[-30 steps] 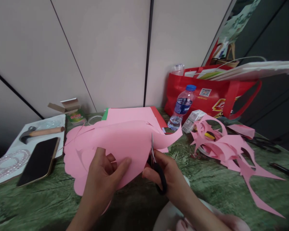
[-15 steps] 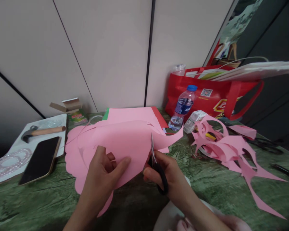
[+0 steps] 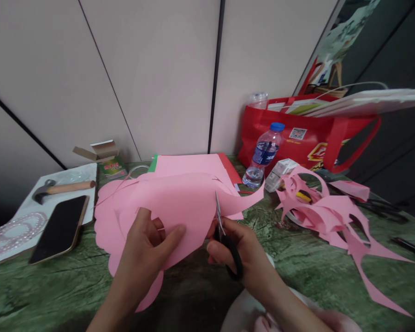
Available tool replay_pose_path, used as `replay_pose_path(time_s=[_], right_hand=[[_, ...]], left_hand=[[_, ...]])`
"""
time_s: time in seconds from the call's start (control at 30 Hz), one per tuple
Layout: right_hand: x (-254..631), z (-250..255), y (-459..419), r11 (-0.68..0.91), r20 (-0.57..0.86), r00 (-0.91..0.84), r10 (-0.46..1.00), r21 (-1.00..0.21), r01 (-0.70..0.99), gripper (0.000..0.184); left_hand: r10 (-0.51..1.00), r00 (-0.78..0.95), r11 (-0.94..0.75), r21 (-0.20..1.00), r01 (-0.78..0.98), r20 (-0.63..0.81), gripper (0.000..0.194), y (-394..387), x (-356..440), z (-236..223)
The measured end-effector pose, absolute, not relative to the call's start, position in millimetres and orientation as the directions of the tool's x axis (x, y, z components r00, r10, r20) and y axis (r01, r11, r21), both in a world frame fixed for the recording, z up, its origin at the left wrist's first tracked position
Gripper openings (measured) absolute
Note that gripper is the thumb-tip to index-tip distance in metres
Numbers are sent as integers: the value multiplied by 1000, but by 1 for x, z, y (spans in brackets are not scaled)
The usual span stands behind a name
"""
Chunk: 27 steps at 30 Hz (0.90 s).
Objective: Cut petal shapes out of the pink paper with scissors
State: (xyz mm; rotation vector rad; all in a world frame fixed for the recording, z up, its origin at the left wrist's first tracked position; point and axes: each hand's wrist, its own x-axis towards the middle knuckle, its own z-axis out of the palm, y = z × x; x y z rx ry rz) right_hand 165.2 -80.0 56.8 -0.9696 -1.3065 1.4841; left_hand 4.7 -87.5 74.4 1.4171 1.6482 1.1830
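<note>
My left hand (image 3: 152,244) pinches a pink paper sheet (image 3: 183,203) near its lower edge, thumb on top and fingers curled behind. In my right hand (image 3: 242,249) is a pair of black-handled scissors (image 3: 233,258), fingers through the loops. Its blades stand at the sheet's right side, where a narrow strip (image 3: 245,202) curls off to the right. Beneath and left of the sheet lie scalloped pink paper pieces (image 3: 105,216). Behind it rests a stack of pink paper (image 3: 193,161) with green and red sheets at its edges.
Pink offcuts (image 3: 325,212) are heaped at right, near a water bottle (image 3: 264,154) and a red bag (image 3: 297,133). At left are a phone (image 3: 60,230), a hammer (image 3: 69,187), bead strands (image 3: 20,233) and a small open box (image 3: 112,166). A pen (image 3: 410,248) lies far right.
The scissor blades have shifted very slightly at the cut. Both hands keep their grips, and the view has moved a touch.
</note>
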Motion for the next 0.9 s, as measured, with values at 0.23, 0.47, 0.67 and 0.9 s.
replay_pose_path(time_s=[0.23, 0.47, 0.67, 0.9], right_hand=[[165, 55, -80, -30, 7, -279, 960, -991, -130, 36], [164, 53, -80, -45, 2, -273, 962, -986, -162, 35], [164, 51, -80, -52, -9, -274, 962, -987, -149, 33], [164, 52, -80, -65, -19, -280, 960, -986, -157, 36]], left_hand=[[981, -187, 23, 939, 344, 44, 40, -85, 2, 73], [984, -173, 23, 949, 313, 33, 36, -86, 3, 76], [986, -165, 12, 957, 289, 37, 36, -85, 3, 75], [990, -137, -11, 978, 209, 40, 33, -85, 2, 75]])
